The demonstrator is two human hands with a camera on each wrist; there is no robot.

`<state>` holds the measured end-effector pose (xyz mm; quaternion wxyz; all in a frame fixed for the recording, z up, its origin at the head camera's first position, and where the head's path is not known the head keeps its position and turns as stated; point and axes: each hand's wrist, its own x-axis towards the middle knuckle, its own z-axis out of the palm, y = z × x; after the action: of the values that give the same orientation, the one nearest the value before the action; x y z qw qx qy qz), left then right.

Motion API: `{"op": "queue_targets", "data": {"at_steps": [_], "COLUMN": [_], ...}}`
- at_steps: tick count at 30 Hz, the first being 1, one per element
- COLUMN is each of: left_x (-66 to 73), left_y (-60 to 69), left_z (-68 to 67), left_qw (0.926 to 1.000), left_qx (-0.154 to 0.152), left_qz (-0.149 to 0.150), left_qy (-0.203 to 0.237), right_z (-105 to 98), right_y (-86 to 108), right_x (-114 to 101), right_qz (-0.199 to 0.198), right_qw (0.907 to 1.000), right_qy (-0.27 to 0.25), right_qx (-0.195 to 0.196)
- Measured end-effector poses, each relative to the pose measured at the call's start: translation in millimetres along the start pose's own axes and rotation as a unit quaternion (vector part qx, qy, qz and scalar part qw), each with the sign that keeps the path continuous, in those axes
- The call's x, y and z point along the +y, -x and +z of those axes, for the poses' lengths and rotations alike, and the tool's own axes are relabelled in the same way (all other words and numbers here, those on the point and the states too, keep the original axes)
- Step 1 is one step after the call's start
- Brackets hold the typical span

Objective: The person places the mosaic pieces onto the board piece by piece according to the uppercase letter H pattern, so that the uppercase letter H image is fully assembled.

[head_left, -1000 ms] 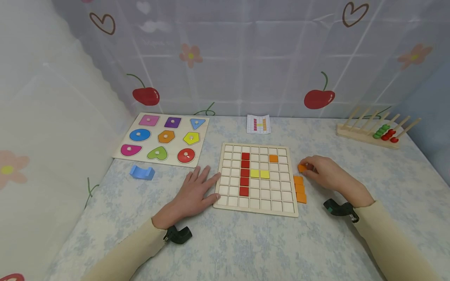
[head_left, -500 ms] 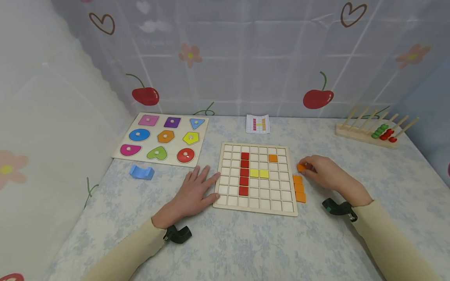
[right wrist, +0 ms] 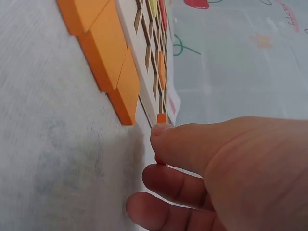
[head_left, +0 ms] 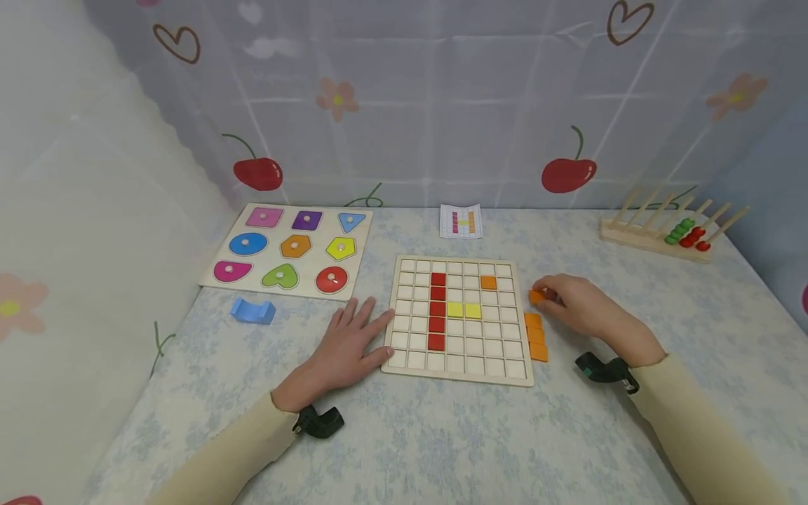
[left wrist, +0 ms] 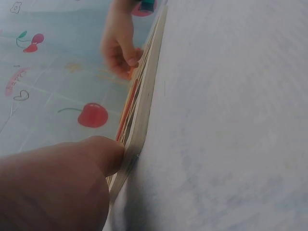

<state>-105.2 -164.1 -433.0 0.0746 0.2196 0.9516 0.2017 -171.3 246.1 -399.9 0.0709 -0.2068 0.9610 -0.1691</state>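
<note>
Pinching an orange tile [head_left: 537,297] between thumb and fingertips, the right hand [head_left: 577,306] holds it just beside the right edge of the grid board [head_left: 454,344], toward its far end; whether that tile touches the table [head_left: 442,442] is hard to tell. The lower fingers of the same hand curl loosely beneath the pinch. On the board, 5 red tiles [head_left: 437,309] form an unbroken column, 2 yellow tiles [head_left: 472,311] lie side by side to the right of the middle red, and 1 placed orange tile [head_left: 489,282] sits farther right, level with the topmost red. Judged against the printed card [head_left: 461,221] behind the board, whose small pattern shows a red column, a yellow bar and an orange column, the red and yellow parts look done, while the orange column looks barely begun, with 1 of probably 5 cells filled. The 4 cells below it are bare; the pinched tile plus 3 loose orange tiles [head_left: 536,336], lined up along the board's right edge, would match that count. At the opposite edge, the left hand [head_left: 344,354] lies palm down, fingers spread, index fingertip and thumb touching the rim, apparently to steady it. Farther out, a shape puzzle [head_left: 274,245] with 9 knobbed pieces and a blue bracket [head_left: 252,311] lie to the left, and a bead rack [head_left: 644,239] stands at far right.
</note>
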Motion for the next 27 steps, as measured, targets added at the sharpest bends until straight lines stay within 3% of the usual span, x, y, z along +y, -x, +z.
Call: {"op": "queue_targets", "data": {"at_steps": [10,27], "left_x": [-1.6,0.9], "left_y": [0.0,-0.4], "left_z": [1.5,-0.4], "left_qw": [1.0,1.0], "left_qx": [0.002,0.0], "left_qz": [-0.002,-0.001], "left_qy": [-0.007,0.0], "right_z": [1,0], "right_y": [-11.5,-31.4], "right_x": [-16,-42], "right_qz": [-0.003,-0.035], "right_qw": [0.9998,0.9993], "right_qy": [-0.008,-0.01], "right_qx": [-0.015,-0.006]}}
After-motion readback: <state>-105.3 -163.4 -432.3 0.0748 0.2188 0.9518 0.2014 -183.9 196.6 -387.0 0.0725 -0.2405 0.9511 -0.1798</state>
